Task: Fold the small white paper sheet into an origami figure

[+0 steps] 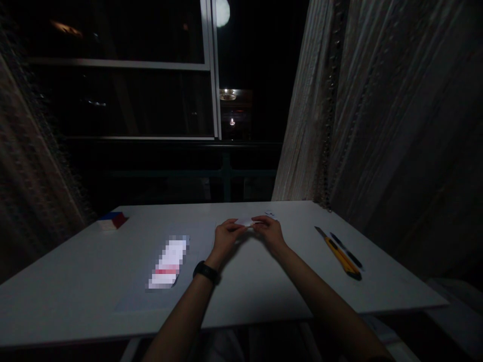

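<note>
A small white piece of paper [244, 221] is held up between my two hands over the middle of the white table. My left hand [226, 235], with a dark watch on its wrist, pinches the paper's left side. The right side is gripped by my right hand [269, 231], its thumb and fingers closed near the edge. Fingers cover part of the paper, so its full shape is hidden. Just beyond my right hand lie a few small dark bits [269, 213], too small to name.
A lit phone [169, 264], its screen blurred, rests on a large pale sheet [132, 297] at left. A yellow utility knife [339, 256], blade out, lies beside a dark pen [346, 251] at right. A blue, red and white block [112, 220] stands far left. Curtains [302, 110] flank the window.
</note>
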The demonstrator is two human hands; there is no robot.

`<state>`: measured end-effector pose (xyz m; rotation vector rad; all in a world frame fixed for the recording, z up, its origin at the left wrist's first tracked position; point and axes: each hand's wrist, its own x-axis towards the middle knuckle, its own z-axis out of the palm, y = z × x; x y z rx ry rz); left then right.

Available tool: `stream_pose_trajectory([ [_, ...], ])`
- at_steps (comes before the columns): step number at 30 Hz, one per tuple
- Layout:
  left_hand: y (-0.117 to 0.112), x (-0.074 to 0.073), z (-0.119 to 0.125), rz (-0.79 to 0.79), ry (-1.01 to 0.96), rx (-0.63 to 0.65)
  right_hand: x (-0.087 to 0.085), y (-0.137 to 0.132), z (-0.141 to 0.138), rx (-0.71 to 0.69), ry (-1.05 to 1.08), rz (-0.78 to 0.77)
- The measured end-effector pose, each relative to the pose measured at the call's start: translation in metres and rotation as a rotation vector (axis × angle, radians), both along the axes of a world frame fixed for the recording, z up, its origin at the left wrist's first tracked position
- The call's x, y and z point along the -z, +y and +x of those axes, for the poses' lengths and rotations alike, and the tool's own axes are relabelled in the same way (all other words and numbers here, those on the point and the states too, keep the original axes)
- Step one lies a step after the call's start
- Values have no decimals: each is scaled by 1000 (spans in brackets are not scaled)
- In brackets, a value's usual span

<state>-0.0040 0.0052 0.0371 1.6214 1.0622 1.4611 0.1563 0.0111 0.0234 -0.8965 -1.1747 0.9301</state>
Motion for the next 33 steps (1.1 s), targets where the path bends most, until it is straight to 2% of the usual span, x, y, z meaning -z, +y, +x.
stream_pose_trajectory([
  [15,1,0,1,0,9,-35,-2,-4,-4,-19,137,-133],
  [25,6,6,1,-80,-68,-13,0,-3,-5,50,114,-86],
  [33,-3,-2,3,-100,-156,-24,0,-6,-8,60,114,-75],
])
